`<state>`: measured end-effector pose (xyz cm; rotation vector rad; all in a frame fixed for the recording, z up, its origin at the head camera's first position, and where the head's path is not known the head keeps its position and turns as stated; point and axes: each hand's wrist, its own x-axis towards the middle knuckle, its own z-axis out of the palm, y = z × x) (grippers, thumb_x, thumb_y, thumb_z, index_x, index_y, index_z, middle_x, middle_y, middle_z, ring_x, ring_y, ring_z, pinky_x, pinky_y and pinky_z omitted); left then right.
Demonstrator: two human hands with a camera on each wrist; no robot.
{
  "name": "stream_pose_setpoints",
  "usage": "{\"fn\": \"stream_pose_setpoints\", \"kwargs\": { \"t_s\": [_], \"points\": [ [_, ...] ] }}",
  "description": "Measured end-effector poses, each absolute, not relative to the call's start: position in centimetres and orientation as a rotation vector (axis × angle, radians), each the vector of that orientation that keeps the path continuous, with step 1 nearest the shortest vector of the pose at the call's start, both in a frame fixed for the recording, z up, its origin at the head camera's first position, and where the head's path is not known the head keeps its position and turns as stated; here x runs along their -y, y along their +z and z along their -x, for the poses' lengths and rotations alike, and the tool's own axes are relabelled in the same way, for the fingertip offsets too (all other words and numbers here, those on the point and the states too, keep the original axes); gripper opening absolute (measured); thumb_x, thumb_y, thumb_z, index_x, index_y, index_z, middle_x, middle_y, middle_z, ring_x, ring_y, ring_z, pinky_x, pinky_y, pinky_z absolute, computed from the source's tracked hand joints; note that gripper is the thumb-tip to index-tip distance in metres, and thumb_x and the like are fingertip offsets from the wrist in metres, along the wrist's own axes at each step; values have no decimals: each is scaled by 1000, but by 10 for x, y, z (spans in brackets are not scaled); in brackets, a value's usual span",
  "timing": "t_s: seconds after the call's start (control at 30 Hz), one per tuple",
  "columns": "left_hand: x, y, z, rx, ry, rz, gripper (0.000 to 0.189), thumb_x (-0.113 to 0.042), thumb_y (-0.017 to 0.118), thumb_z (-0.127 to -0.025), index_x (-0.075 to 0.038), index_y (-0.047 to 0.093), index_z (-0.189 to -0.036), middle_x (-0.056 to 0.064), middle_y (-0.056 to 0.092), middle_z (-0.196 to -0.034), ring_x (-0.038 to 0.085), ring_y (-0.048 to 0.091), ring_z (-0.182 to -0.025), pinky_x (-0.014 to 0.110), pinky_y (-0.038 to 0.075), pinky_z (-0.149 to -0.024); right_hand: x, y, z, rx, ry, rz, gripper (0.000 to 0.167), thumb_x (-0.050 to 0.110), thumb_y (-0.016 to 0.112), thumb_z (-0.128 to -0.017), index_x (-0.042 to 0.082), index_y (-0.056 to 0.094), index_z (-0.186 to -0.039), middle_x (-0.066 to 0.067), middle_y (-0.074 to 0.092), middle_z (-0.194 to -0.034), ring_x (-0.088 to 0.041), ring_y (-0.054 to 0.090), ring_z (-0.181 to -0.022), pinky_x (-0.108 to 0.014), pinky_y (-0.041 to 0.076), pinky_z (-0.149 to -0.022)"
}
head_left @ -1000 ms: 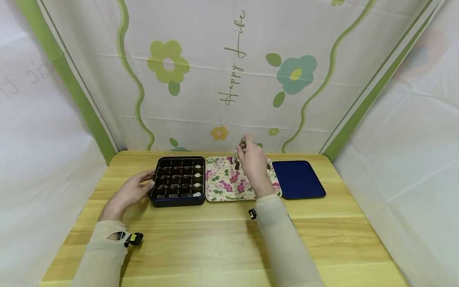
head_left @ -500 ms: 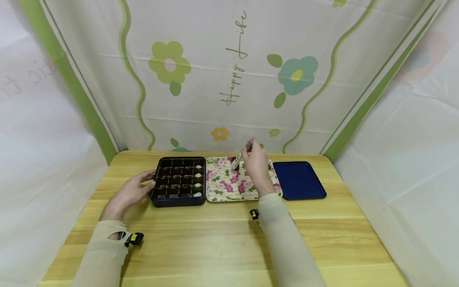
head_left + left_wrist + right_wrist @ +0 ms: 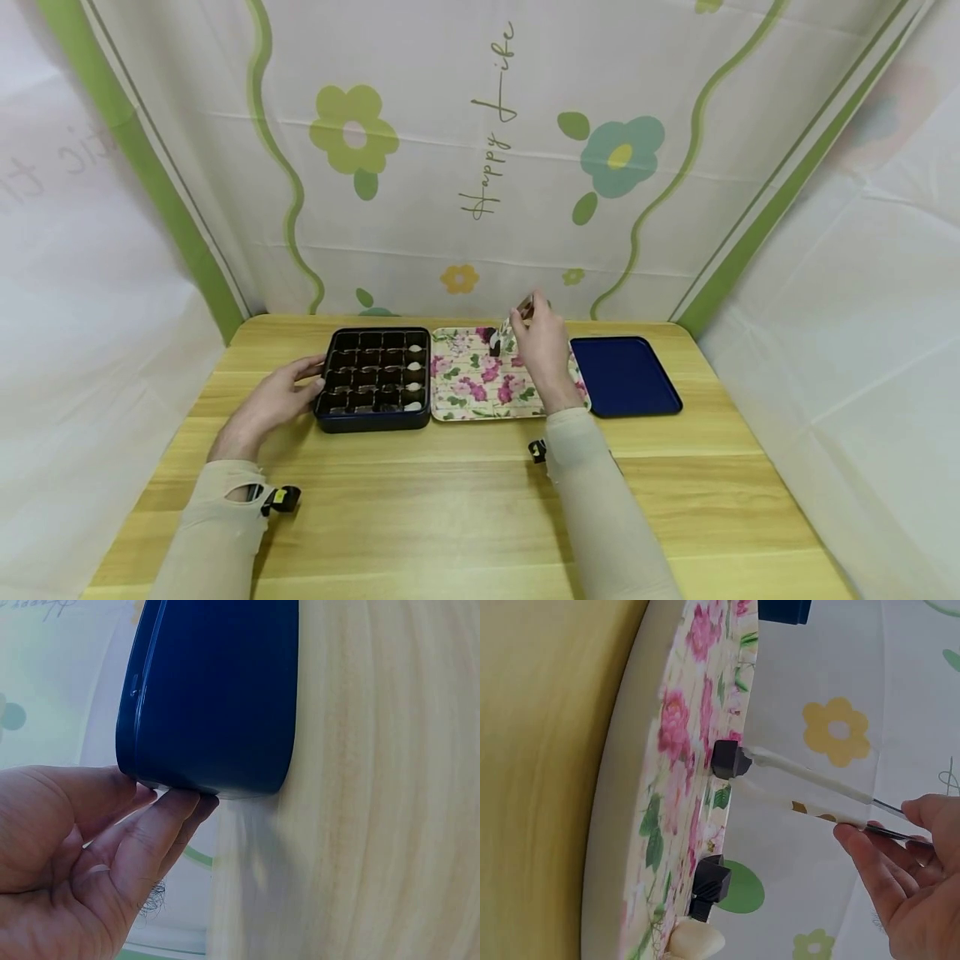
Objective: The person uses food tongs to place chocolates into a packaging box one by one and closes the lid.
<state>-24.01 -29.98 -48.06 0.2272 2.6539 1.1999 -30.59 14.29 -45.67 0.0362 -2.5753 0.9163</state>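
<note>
My right hand grips white-tipped tongs over the floral tray. The tongs slant down to the left, their tips right at a dark, chocolate-like block on the tray. Further along, a second dark piece and a white, rounded piece show in the right wrist view. My left hand rests its fingertips and thumb against the left side of a dark blue box. Inside the box is a dark compartment insert; white pieces sit in its right column.
A flat, dark blue lid-like tray lies right of the floral tray on the wooden table. Box, floral tray and blue tray stand side by side near the back edge. A printed curtain hangs close behind, with white sheets on both sides.
My right hand has shifted slightly right, and the tongs have tilted over more. The dark block stays at about the same spot. My left hand and the box have kept still.
</note>
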Motion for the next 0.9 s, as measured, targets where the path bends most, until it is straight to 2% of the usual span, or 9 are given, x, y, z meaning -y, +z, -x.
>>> {"fn": "stream_pose_setpoints", "kwargs": {
  "t_s": [0.1,0.2,0.3,0.43,0.67,0.8,0.9],
  "points": [
    [300,-480,240,-2653,1197,-222,62,-12,51,-126,10,30,-180,45,43,-176,65,60,-153,47,74,-103,-143,-460,307,2600,907,-33,22,31,69,-122,9,64,-123,-17,83,-103,-16,52,-48,-28,39,-45],
    [299,-480,240,-2653,1198,-220,62,-12,51,-126,10,30,-180,45,43,-176,65,60,-153,47,74,-103,-142,-463,308,2620,906,-56,21,29,70,-121,10,63,-124,-16,80,-94,-16,50,-45,-28,38,-44],
    [299,-480,240,-2647,1203,-220,62,-12,51,-126,10,30,-180,45,43,-177,65,58,-154,48,74,-104,-139,-466,308,2631,914,-111,18,26,70,-121,10,62,-125,-15,77,-86,-19,55,-46,-29,42,-43],
    [299,-480,240,-2644,1206,-219,62,-12,51,-126,10,30,-180,45,43,-177,65,58,-155,48,73,-105,-134,-468,308,2631,818,-241,17,23,71,-120,8,65,-127,-13,80,-93,-21,71,-58,-31,55,-49],
    [299,-481,241,-2652,1206,-227,62,-11,52,-125,10,31,-180,45,43,-177,64,60,-153,45,74,-103,-132,-464,306,2652,751,-335,27,25,71,-120,4,68,-136,-18,85,-108,-30,85,-77,-40,70,-62],
    [299,-481,241,-2658,1201,-233,62,-11,52,-125,10,32,-179,45,44,-176,64,61,-152,44,74,-101,-135,-458,305,2611,933,-285,18,26,70,-121,9,66,-128,-17,86,-115,-36,90,-101,-47,75,-74],
    [299,-481,240,-2664,1205,-239,61,-10,52,-125,11,32,-179,45,44,-175,65,62,-151,44,74,-101,-140,-456,305,2581,1008,-228,15,25,69,-121,12,65,-126,-18,85,-118,-39,89,-110,-51,76,-80]
  ]
}}
